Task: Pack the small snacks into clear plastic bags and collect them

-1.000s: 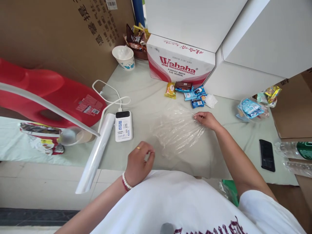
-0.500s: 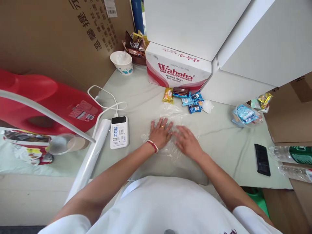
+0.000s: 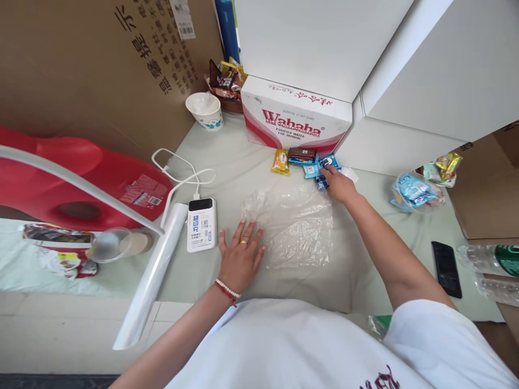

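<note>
A clear plastic sheet, wrinkled and flat, lies on the cloth-covered table before me. My left hand rests palm down with fingers spread, beside the sheet's left edge and close to a white power bank. My right hand reaches past the sheet's far right corner, fingers stretched over several small blue snack packets and touching them. A dark blue packet is partly covered by those fingers. Left of them sit a brown packet and a yellow packet.
Behind the packets stands a Wahaha carton. On the left are a plastic film roll, a red jug, a clear cup and a paper cup. To the right are a snack tub, a phone and bottles.
My right hand has left the plastic sheet and gone forward and right to the blue packets. My left hand has slid left and nearer to me. The sheet now shows more fully.
</note>
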### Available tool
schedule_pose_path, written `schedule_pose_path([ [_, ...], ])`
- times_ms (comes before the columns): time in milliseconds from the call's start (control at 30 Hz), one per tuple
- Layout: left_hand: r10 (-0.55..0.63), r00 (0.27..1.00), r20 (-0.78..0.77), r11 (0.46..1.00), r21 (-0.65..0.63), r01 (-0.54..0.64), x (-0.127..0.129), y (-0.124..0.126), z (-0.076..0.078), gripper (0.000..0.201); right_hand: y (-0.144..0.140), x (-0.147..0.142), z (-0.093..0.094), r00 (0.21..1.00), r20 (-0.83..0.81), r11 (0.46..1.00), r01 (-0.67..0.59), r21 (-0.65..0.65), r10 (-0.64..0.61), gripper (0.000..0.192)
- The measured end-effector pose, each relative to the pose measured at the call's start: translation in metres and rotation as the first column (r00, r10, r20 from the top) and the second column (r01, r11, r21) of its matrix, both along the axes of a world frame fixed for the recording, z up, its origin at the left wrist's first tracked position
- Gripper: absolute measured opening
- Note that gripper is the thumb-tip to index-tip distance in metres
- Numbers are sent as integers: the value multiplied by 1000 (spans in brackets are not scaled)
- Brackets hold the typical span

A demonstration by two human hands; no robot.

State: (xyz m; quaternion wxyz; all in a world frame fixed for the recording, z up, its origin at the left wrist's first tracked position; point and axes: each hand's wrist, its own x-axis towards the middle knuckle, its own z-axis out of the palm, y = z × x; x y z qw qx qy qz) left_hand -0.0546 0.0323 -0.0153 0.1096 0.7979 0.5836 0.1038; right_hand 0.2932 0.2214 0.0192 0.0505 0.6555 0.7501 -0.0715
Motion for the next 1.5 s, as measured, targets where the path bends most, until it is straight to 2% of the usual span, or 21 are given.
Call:
schedule_pose_path([
  [100,14,1000,12,1000,27,-14,-1,9,-2,47,-1,-7,0,991,134,996,15,-84,-4,60],
  [200,29,1000,-8,998,-48,-29,2,21,-13,53,-18,-2,9,981,189,992,60,-114,-38,46],
  [300,5,999,-45,994,-110,-10,6,24,-20,57,-17,10,27,971,211,993,118,-7,-114,45],
  [367,-21,998,-60,992,-123,14,6,20,-22,58,-3,16,38,967,221,988,108,108,-130,47],
  [433,-43,997,-69,992,-123,34,6,14,-22,58,19,16,42,972,230,991,11,134,-42,48],
  [500,-68,995,-76,991,-117,59,6,6,-22,59,41,10,38,965,242,991,-114,64,96,48],
  [567,-94,992,-80,991,-102,86,5,-2,-24,59,57,0,30,949,265,985,-168,-30,170,51],
  [667,-123,990,-71,990,-75,118,3,-12,-26,58,64,-13,20,948,297,992,-98,-83,118,51],
  [767,-132,991,-37,989,-74,129,4,-18,-24,58,45,-11,32,970,241,999,37,-18,-32,41],
  [833,-123,992,-6,989,-88,122,6,-20,-20,59,22,-3,53,971,200,991,123,51,-131,36],
  [933,-104,994,44,988,-108,109,10,-20,-19,64,-16,2,92,960,177,970,190,150,-215,45],
  [967,-99,994,55,988,-113,104,12,-20,-19,65,-31,-2,100,966,65,948,231,218,-250,45],
  [1000,-94,994,63,988,-117,101,14,-20,-19,66,-47,-11,104,980,-57,954,197,225,-189,43],
  [1067,-88,994,69,988,-124,96,17,-21,-19,66,-82,-38,96,966,-260,995,23,101,4,37],
  [1133,-84,994,70,987,-130,93,19,-23,-18,66,-116,-67,69,924,-357,974,-193,-122,138,47],
  [1167,-79,994,69,987,-134,88,18,-24,-18,67,-129,-78,52,931,-340,962,-205,-179,135,50],
  [1200,-69,995,68,987,-138,78,17,-25,-18,67,-139,-83,35,954,-284,965,-158,-209,94,53],
  [1267,-52,996,67,987,-147,62,11,-28,-19,69,-151,-79,11,988,-150,977,-10,-215,-23,55],
  [1300,-47,997,67,987,-152,57,8,-28,-19,69,-154,-71,4,993,-89,977,63,-202,-82,55],
  [1400,-58,995,80,984,-161,71,-2,-28,-20,71,-155,-40,11,984,-4,975,174,-140,-176,54],
  [1500,-53,993,110,981,-178,72,-7,-23,-18,71,-153,-35,37,991,-72,993,106,-50,-110,57],
])
